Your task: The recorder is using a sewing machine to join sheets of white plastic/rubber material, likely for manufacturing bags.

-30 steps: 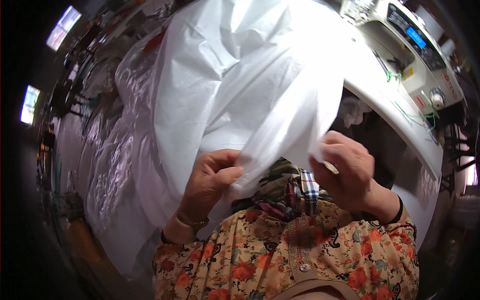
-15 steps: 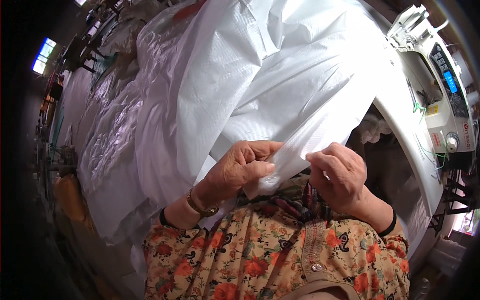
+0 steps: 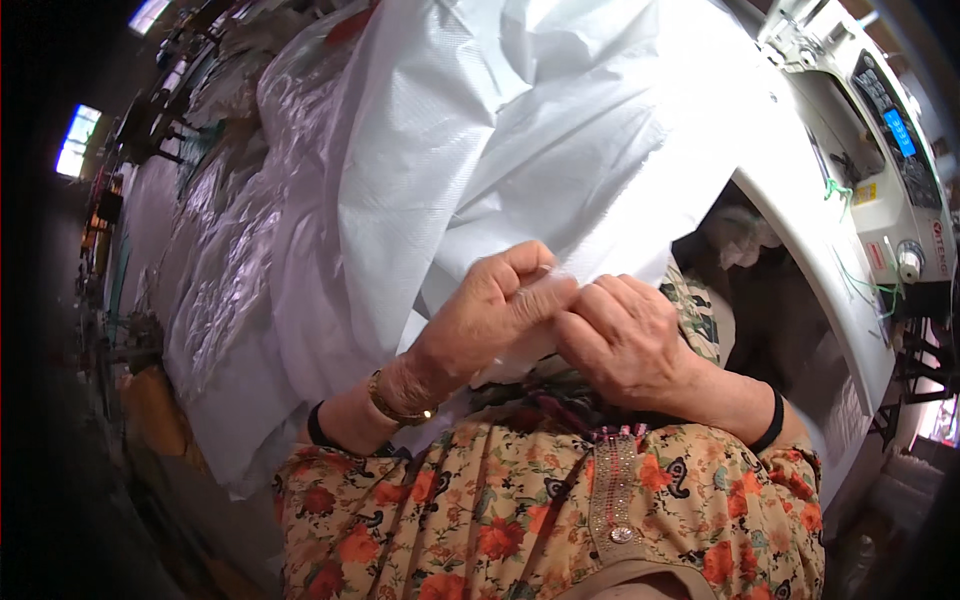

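A large sheet of white woven fabric (image 3: 520, 150) hangs down over the table toward my chest. My left hand (image 3: 490, 310) pinches its lower edge between thumb and fingers. My right hand (image 3: 625, 335) is closed on the same edge, right beside the left, knuckles touching. Both hands sit just above my floral dress, and a gold bracelet circles the left wrist.
A white sewing machine (image 3: 880, 140) with a small blue screen stands at the far right on a white table (image 3: 820, 260). A pile of shiny white fabric (image 3: 220, 280) lies at the left. Bright windows (image 3: 78, 140) show far left.
My two hands have come together, from apart on the fabric edge to touching. The fabric has bunched between them and the view has tilted downward.
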A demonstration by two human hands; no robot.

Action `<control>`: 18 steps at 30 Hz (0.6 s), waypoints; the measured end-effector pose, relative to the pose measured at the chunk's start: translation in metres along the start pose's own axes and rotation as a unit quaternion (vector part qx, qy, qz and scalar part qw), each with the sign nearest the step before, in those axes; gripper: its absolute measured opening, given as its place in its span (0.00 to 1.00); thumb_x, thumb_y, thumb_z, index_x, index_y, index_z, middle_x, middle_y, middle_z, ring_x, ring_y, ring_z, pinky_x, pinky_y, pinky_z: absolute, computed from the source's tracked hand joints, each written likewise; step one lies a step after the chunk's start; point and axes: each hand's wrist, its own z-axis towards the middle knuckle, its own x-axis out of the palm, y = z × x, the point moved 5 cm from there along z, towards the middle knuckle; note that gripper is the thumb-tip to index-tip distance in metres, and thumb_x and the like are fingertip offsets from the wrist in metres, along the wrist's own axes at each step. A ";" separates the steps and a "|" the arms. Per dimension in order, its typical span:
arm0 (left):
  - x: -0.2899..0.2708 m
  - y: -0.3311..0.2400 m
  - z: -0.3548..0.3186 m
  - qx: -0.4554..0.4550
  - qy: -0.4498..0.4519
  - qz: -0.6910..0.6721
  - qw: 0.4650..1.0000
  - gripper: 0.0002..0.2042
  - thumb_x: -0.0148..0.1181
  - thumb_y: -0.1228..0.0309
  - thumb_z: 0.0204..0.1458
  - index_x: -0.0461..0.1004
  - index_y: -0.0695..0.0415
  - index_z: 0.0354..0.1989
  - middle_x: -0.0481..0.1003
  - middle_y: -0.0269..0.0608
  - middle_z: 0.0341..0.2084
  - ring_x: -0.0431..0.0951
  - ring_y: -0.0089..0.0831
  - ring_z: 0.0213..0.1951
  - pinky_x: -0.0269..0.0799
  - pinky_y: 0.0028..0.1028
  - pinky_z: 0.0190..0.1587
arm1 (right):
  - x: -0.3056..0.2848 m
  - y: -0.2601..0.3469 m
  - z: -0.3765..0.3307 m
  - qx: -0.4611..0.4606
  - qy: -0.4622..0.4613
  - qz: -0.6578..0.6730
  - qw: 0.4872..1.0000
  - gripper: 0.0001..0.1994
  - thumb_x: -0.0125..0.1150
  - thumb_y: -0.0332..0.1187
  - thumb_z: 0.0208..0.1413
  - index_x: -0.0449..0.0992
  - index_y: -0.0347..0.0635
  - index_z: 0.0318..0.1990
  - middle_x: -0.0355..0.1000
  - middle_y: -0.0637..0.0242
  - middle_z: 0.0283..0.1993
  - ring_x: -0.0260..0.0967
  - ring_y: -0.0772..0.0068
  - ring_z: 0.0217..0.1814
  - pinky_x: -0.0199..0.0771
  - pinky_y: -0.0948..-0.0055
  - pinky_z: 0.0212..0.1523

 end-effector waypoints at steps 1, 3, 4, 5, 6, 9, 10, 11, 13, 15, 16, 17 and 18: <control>-0.004 -0.001 0.005 -0.006 -0.007 -0.009 1.000 0.04 0.52 0.72 0.61 0.69 0.60 0.36 0.67 0.25 0.25 0.65 0.09 0.26 0.64 0.13 0.28 | 0.001 0.001 0.002 -0.011 0.008 0.009 1.000 0.11 0.57 0.31 0.46 0.73 0.36 0.37 0.60 0.69 0.27 0.63 0.74 0.28 0.64 0.74 0.25; -0.015 -0.006 0.009 -0.008 -0.045 0.020 0.999 0.07 0.55 0.72 0.60 0.69 0.59 0.30 0.67 0.24 0.24 0.61 0.09 0.24 0.61 0.14 0.25 | -0.002 0.000 0.004 -0.048 0.004 0.054 0.997 0.13 0.57 0.29 0.48 0.73 0.34 0.42 0.66 0.65 0.33 0.67 0.70 0.34 0.69 0.72 0.32; -0.017 -0.014 0.008 -0.010 -0.032 0.025 0.999 0.07 0.55 0.72 0.60 0.69 0.59 0.30 0.67 0.24 0.24 0.61 0.09 0.24 0.61 0.14 0.25 | -0.006 -0.002 0.004 -0.074 -0.010 0.089 0.993 0.14 0.57 0.28 0.49 0.73 0.33 0.44 0.72 0.61 0.39 0.71 0.68 0.40 0.72 0.69 0.38; -0.024 -0.031 0.006 0.045 -0.066 0.170 0.982 0.07 0.56 0.73 0.59 0.70 0.59 0.29 0.65 0.23 0.21 0.60 0.10 0.23 0.58 0.14 0.24 | -0.008 -0.015 -0.001 -0.039 -0.043 0.132 0.990 0.15 0.59 0.28 0.48 0.73 0.34 0.45 0.72 0.60 0.41 0.72 0.66 0.42 0.72 0.68 0.41; -0.029 -0.048 0.004 0.103 -0.099 0.310 0.940 0.08 0.58 0.74 0.58 0.70 0.60 0.27 0.64 0.21 0.19 0.58 0.10 0.22 0.56 0.15 0.23 | -0.009 -0.029 -0.011 -0.006 -0.079 0.174 0.982 0.16 0.61 0.27 0.48 0.73 0.34 0.45 0.73 0.59 0.43 0.72 0.65 0.44 0.72 0.67 0.44; -0.042 -0.095 0.003 0.223 -0.183 0.440 0.850 0.05 0.61 0.79 0.53 0.74 0.63 0.26 0.65 0.22 0.17 0.59 0.11 0.21 0.55 0.15 0.23 | 0.001 -0.088 -0.053 0.338 -0.280 0.225 0.870 0.23 0.64 0.33 0.52 0.66 0.32 0.53 0.67 0.51 0.51 0.66 0.56 0.54 0.66 0.62 0.54; -0.038 -0.115 0.002 0.271 -0.197 0.475 0.813 0.03 0.62 0.81 0.52 0.75 0.64 0.27 0.66 0.23 0.17 0.61 0.11 0.21 0.55 0.15 0.23 | 0.014 -0.105 -0.053 0.406 -0.335 0.241 0.815 0.25 0.63 0.34 0.54 0.63 0.31 0.56 0.66 0.49 0.52 0.64 0.54 0.56 0.64 0.61 0.57; -0.025 -0.136 0.003 0.317 -0.184 0.510 0.778 0.02 0.62 0.82 0.51 0.76 0.65 0.28 0.68 0.25 0.17 0.62 0.11 0.21 0.56 0.15 0.23 | 0.039 -0.124 -0.054 0.430 -0.321 0.193 0.821 0.27 0.62 0.36 0.55 0.61 0.31 0.58 0.65 0.48 0.54 0.63 0.53 0.57 0.63 0.62 0.59; -0.001 -0.171 0.003 0.387 -0.157 0.573 0.705 0.02 0.62 0.84 0.49 0.78 0.66 0.30 0.72 0.28 0.18 0.65 0.12 0.21 0.59 0.15 0.24 | 0.054 -0.147 -0.012 0.468 -0.263 0.279 0.796 0.31 0.62 0.38 0.55 0.57 0.31 0.61 0.64 0.45 0.57 0.62 0.51 0.60 0.61 0.62 0.61; 0.047 -0.197 0.007 0.367 -0.072 0.594 0.713 0.01 0.62 0.82 0.48 0.77 0.66 0.29 0.74 0.32 0.18 0.68 0.16 0.19 0.62 0.18 0.23 | 0.055 -0.167 0.051 0.443 -0.051 0.302 0.842 0.22 0.53 0.24 0.53 0.67 0.29 0.57 0.64 0.47 0.59 0.65 0.58 0.60 0.64 0.60 0.61; 0.068 -0.202 0.009 0.359 -0.028 0.628 0.690 0.01 0.61 0.81 0.48 0.77 0.66 0.29 0.75 0.35 0.18 0.70 0.20 0.18 0.64 0.20 0.22 | 0.027 -0.148 0.105 0.259 0.215 0.015 0.941 0.19 0.51 0.22 0.51 0.72 0.31 0.53 0.64 0.46 0.60 0.66 0.53 0.58 0.64 0.59 0.61; 0.087 -0.199 0.011 0.355 0.038 0.658 0.664 0.01 0.61 0.79 0.48 0.77 0.64 0.28 0.75 0.39 0.19 0.72 0.25 0.18 0.66 0.23 0.21 | 0.025 -0.158 0.104 0.265 0.204 0.008 0.942 0.19 0.51 0.22 0.51 0.72 0.31 0.53 0.64 0.46 0.60 0.66 0.53 0.58 0.64 0.59 0.61; 0.103 -0.194 0.014 0.347 0.103 0.684 0.633 0.02 0.61 0.78 0.48 0.77 0.63 0.27 0.76 0.43 0.19 0.73 0.31 0.17 0.68 0.27 0.20 | 0.020 -0.164 0.086 0.265 0.165 0.033 0.949 0.19 0.51 0.23 0.52 0.72 0.32 0.52 0.65 0.46 0.59 0.66 0.53 0.58 0.64 0.59 0.61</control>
